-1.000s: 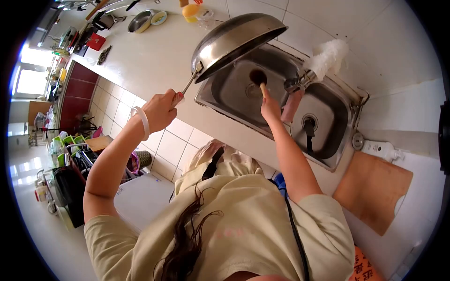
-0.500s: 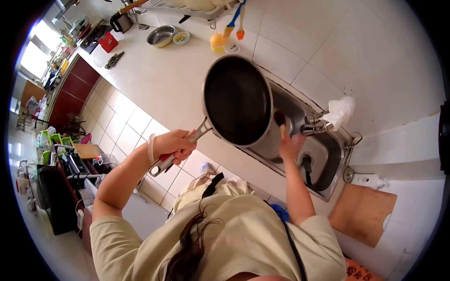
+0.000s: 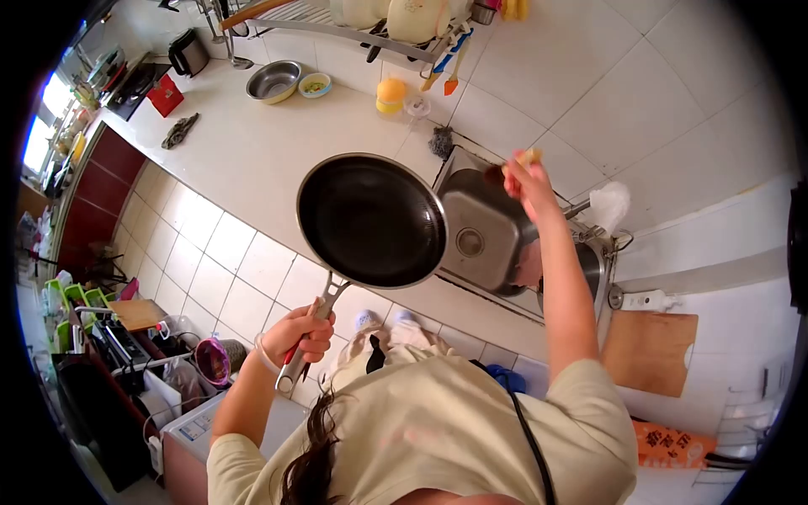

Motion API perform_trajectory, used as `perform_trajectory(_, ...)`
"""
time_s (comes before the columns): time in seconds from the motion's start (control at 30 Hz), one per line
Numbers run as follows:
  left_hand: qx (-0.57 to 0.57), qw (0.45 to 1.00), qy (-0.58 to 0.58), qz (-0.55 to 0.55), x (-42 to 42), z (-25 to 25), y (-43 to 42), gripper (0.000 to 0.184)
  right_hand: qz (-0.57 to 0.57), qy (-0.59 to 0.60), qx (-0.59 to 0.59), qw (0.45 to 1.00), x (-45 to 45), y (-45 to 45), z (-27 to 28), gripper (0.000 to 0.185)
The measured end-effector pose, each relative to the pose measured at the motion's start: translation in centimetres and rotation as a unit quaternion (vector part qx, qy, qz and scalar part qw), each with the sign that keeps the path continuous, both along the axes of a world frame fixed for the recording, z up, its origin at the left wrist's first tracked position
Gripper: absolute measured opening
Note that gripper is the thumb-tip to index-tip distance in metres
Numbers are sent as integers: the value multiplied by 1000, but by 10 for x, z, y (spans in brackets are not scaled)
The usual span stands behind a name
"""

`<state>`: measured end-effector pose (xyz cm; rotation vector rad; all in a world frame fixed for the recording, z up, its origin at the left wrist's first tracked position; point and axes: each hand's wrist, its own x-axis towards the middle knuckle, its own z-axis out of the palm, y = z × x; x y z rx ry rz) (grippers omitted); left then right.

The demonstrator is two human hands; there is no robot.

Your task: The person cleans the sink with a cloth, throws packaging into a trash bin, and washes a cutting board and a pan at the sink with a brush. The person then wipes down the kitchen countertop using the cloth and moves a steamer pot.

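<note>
My left hand [image 3: 304, 335] is wrapped round the metal handle of a dark-lined frying pan [image 3: 370, 220]. The pan's inside faces up, over the counter edge and the left rim of the sink. Above the far side of the double sink [image 3: 475, 265], my right hand [image 3: 530, 187] grips a brush [image 3: 531, 157] by its light handle; its dark bristles show just left of the fingers. A pink cloth [image 3: 528, 264] hangs at the divider between the basins, below the tap [image 3: 579, 209].
On the counter [image 3: 252, 151] stand a metal bowl [image 3: 274, 82], a small bowl [image 3: 316, 85] and an orange-yellow item [image 3: 390, 95]. A dark scrubber [image 3: 440, 142] lies behind the sink. A dish rack [image 3: 353, 35] hangs above; a cutting board [image 3: 650, 352] is at the right.
The pan has turned from bottom-up over the sink to inside-up and shifted left over the counter edge. My right hand has lifted the brush from the basin towards the wall.
</note>
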<state>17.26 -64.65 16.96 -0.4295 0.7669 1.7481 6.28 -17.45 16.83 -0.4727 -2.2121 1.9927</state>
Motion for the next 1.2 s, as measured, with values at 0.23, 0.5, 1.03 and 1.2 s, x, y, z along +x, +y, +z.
perform_trajectory(0.23, 12, 997, 7, 76, 22, 7, -9, 8, 26, 50, 452, 890, -163, -35, 59, 43)
perform_trajectory(0.5, 14, 990, 7, 140, 43, 17, 4, 8, 90, 88, 447, 886, -188, -38, 49, 38)
perform_trajectory(1.03, 11, 978, 3, 208, 53, 9, 15, 6, 141, 181, 392, 891, -206, -44, 25, 33)
perform_trajectory(1.2, 61, 968, 0, 242, 48, 6, 11, 5, 116, 299, 354, 879, -229, -27, -15, 34)
